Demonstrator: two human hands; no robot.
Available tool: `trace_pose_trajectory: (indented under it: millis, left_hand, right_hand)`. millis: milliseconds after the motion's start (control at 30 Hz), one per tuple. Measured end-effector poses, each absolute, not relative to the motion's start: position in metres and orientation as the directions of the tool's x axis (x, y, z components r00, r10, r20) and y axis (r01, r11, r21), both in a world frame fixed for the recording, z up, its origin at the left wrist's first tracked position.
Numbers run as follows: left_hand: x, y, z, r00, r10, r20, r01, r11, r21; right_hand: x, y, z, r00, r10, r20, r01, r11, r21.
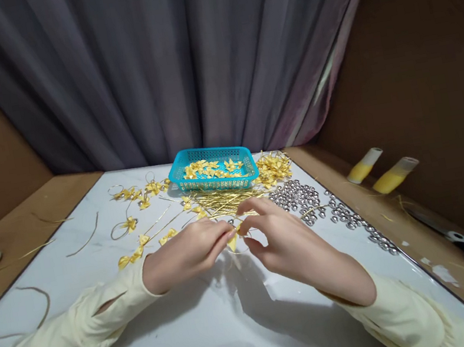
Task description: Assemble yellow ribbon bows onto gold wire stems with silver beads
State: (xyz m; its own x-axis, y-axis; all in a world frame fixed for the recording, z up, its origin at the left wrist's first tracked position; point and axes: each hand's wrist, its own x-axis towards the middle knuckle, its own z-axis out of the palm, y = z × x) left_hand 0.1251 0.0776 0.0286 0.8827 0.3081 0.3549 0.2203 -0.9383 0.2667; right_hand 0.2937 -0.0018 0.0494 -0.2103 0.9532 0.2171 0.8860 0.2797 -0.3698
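My left hand (187, 253) and right hand (279, 237) meet over the white tabletop (189, 336), fingertips nearly touching. Both hands pinch shut on one small gold bow (232, 240), which sits right between the two sets of fingertips. Left thumb and forefinger are closed tight on its left side; right thumb and forefinger close on its right side, with the other right fingers curled loosely above. I cannot tell if a thin wire loop under the bow is also in the grip; it is too fine to make out.

Just beyond the fingertips lies a pile of gold wire strands (223, 202). Past that, further from the fingers, sits a teal basket (213, 168) with gold bows inside. Beside the basket, beyond my right fingers, is a heap of gold bows (273, 167). Out to the right of my right fingers, silver beads (303, 194) spread along the table edge. To the left of my left fingers, loose finished bows (130, 222) with wire loops lie scattered, near but not touching the hand. Two yellow-and-white tubes (382, 171) lie on the brown ledge well apart from the right hand. Both sleeves are pale yellow.
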Motion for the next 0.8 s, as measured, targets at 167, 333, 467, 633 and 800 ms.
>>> trace_pose_trajectory:
  millis: [167, 333, 467, 633, 800]
  left_hand:
    - [0.124, 0.078, 0.022, 0.868, 0.321, 0.379, 0.255, -0.943, 0.214]
    - [0.123, 0.080, 0.019, 0.861, 0.278, 0.426, 0.266, -0.960, 0.089]
    - [0.123, 0.080, 0.019, 0.858, 0.266, 0.439, 0.262, -0.962, 0.070]
    - [0.122, 0.079, 0.021, 0.866, 0.287, 0.409, 0.292, -0.955, 0.053]
    - [0.120, 0.081, 0.023, 0.887, 0.300, 0.351, 0.304, -0.952, 0.045]
  right_hand:
    - [0.294, 0.006, 0.044, -0.192, 0.965, 0.177, 0.827, 0.256, -0.501]
    - [0.291, 0.015, 0.046, -0.176, 0.978, 0.112, 0.762, 0.207, -0.614]
    - [0.290, 0.021, 0.049, -0.182, 0.983, 0.030, 0.721, 0.155, -0.675]
    - [0.292, 0.026, 0.046, -0.196, 0.979, 0.055, 0.668, 0.175, -0.723]
    - [0.299, 0.028, 0.049, -0.162, 0.987, -0.020, 0.570, 0.077, -0.818]
